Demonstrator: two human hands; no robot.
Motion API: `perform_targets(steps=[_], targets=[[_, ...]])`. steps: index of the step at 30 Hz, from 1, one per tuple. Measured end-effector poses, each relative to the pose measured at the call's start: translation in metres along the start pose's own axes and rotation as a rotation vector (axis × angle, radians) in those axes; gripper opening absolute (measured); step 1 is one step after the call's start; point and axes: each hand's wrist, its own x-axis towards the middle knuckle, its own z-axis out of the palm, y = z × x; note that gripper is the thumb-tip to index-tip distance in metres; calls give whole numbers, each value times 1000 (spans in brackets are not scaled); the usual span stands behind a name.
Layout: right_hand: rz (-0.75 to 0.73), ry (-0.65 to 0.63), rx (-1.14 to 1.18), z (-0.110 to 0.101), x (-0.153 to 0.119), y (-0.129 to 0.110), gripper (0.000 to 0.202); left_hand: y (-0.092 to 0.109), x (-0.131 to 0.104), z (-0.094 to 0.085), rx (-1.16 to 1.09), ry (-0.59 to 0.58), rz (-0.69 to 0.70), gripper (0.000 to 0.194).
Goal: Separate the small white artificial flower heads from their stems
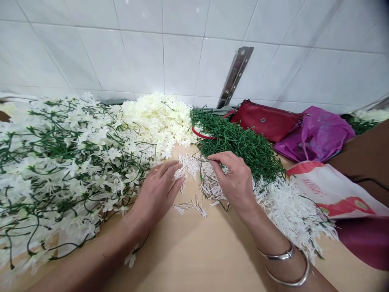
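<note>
My right hand [234, 178] pinches a thin dark green artificial flower stem between thumb and forefinger, over a pile of small white stamen pieces [212, 188]. My left hand [159, 184] is at the left edge of these pieces, thumb apart from the fingers and nothing visible between them. A few loose white stamens [196, 206] lie just in front of the hands. Beside my left hand spreads a large heap of white artificial flowers on green stems [112, 154]. Cream-white petals [161, 117] are piled behind it. Beyond my right hand lies a mound of green plastic stems [240, 142].
White stamen bunches [291, 211] lie along my right forearm. Farther right are a red pouch [267, 119], a purple plastic bag [319, 132] and a white and red bag [334, 188]. A metal bracket [235, 77] is against the tiled wall [136, 56]. One flower [130, 258] lies near my left forearm.
</note>
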Motion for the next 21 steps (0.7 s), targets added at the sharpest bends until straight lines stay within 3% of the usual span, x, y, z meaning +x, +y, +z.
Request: perform_targets(steps=[5,8,11,15,18,21], targets=[[-279,-163,82,10,-10,-25,17,9,4,-3,-490,-71,-265,32],[-211,-194,118,15,-15,-24,10,4,4,2,-650,-111,-414,22],[-24,-209,94,15,-12,-15,6,-2,2,7,-743,-79,-508,19],[167,-380,-67,14,5,-12,13,-1,1,6,-716,-138,-399,16],[137,-543,-224,21,30,-17,20,2,0,4,-575,-211,-261,17],[102,-563,-277,37,59,-18,24,2,-2,6,-459,-240,-156,20]])
